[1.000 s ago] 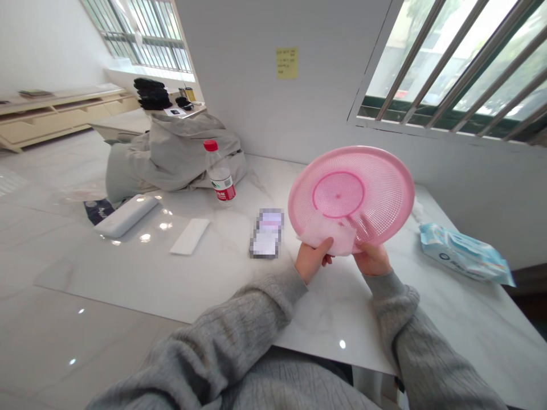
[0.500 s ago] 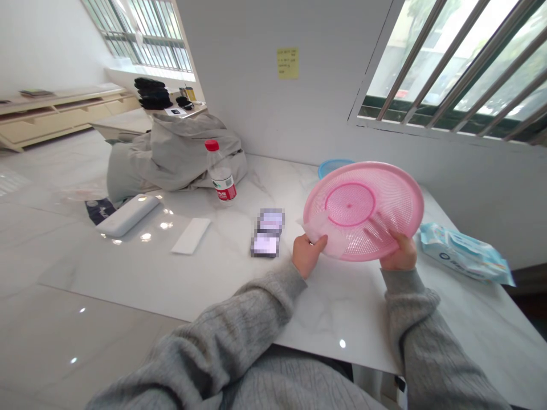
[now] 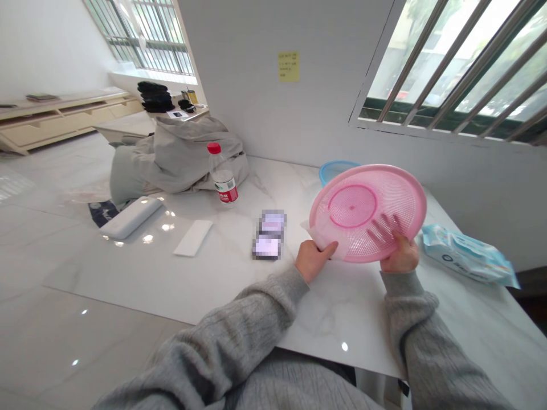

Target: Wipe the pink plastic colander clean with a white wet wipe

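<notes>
A round pink mesh basket [image 3: 352, 206] is held tilted above the table, its inside facing me. My right hand [image 3: 400, 254] grips its lower right rim, thumb on the inside and fingers spread behind the mesh, where they show through. At the lower left rim my left hand [image 3: 315, 259] is closed on a thin white wipe [image 3: 327, 234], pressing it against the basket. The left fingers behind the rim are mostly hidden. A blue pack of wipes [image 3: 468, 255] lies right of the basket. Behind it, a light-blue basket [image 3: 335, 169] is partly covered.
A phone [image 3: 269, 234] with a blurred screen lies left of my left hand. Beyond stand a red-capped bottle [image 3: 223, 176] and a grey cloth bag [image 3: 179, 154]. A folded white tissue [image 3: 194, 238] and a white case [image 3: 131, 218] lie on the white table [image 3: 239, 285].
My left hand has slid slightly right along the lower rim with the wipe. The right hand keeps its grip, and the basket stays nearly in place.
</notes>
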The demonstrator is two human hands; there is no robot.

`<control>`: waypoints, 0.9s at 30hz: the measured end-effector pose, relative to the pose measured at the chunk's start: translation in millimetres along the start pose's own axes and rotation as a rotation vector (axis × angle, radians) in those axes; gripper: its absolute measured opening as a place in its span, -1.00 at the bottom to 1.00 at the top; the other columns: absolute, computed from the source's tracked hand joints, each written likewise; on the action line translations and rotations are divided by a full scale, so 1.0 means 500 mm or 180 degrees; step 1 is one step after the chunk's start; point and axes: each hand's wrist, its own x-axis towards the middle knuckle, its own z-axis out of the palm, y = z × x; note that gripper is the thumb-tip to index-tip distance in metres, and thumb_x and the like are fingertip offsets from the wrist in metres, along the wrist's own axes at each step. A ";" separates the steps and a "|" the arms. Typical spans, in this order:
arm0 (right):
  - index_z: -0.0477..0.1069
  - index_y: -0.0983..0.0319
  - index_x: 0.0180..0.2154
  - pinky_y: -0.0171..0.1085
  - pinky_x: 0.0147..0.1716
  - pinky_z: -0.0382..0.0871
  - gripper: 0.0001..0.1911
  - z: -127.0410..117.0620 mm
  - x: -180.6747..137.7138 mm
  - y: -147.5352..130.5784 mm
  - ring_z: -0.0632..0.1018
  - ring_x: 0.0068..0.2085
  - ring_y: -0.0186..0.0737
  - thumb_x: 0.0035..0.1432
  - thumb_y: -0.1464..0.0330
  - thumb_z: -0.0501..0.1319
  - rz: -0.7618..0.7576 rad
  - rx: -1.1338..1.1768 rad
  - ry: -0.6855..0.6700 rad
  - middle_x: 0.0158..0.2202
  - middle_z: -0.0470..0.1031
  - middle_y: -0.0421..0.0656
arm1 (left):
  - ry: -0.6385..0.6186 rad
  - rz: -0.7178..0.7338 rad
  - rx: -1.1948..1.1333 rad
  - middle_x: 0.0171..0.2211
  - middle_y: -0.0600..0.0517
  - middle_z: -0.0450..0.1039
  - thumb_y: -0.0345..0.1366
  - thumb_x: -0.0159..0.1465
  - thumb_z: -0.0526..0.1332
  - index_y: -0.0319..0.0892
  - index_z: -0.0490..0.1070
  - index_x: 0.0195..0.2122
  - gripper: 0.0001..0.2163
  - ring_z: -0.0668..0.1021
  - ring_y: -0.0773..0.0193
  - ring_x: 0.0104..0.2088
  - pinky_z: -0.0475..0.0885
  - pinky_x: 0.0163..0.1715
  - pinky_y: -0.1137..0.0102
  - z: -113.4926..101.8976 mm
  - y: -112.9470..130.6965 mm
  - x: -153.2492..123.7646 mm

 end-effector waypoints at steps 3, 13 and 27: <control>0.62 0.10 0.11 0.29 0.11 0.62 -0.56 -0.009 0.007 0.012 0.72 0.11 0.14 0.18 0.31 0.35 0.0193 0.0077 0.0009 0.24 0.62 -0.01 | -0.0094 0.0524 0.0230 -0.53 -0.01 0.51 0.28 0.35 0.27 -0.15 0.50 -0.51 -0.43 0.55 0.18 -0.44 0.32 -0.38 0.31 -0.012 0.014 -0.013; 0.62 0.11 0.07 0.15 -0.01 0.72 -0.56 -0.025 0.028 0.020 0.75 0.01 0.03 0.16 0.36 0.25 0.0691 0.0479 0.0341 0.13 0.69 -0.09 | 0.0684 0.1266 0.3259 0.03 -0.23 0.60 0.17 0.52 0.10 -0.18 0.63 -0.11 -0.49 0.56 -0.15 0.06 0.34 0.22 -0.13 -0.079 0.020 -0.019; 0.61 0.14 0.08 0.10 -0.09 0.74 -0.54 -0.011 0.022 0.013 0.75 0.01 0.04 0.14 0.38 0.22 0.0677 0.0387 0.0455 0.16 0.67 -0.06 | 0.0774 0.1434 0.3450 0.16 -0.24 0.56 0.06 0.52 0.18 -0.17 0.60 -0.04 -0.61 0.54 -0.15 0.12 0.41 0.15 -0.04 -0.070 0.006 -0.018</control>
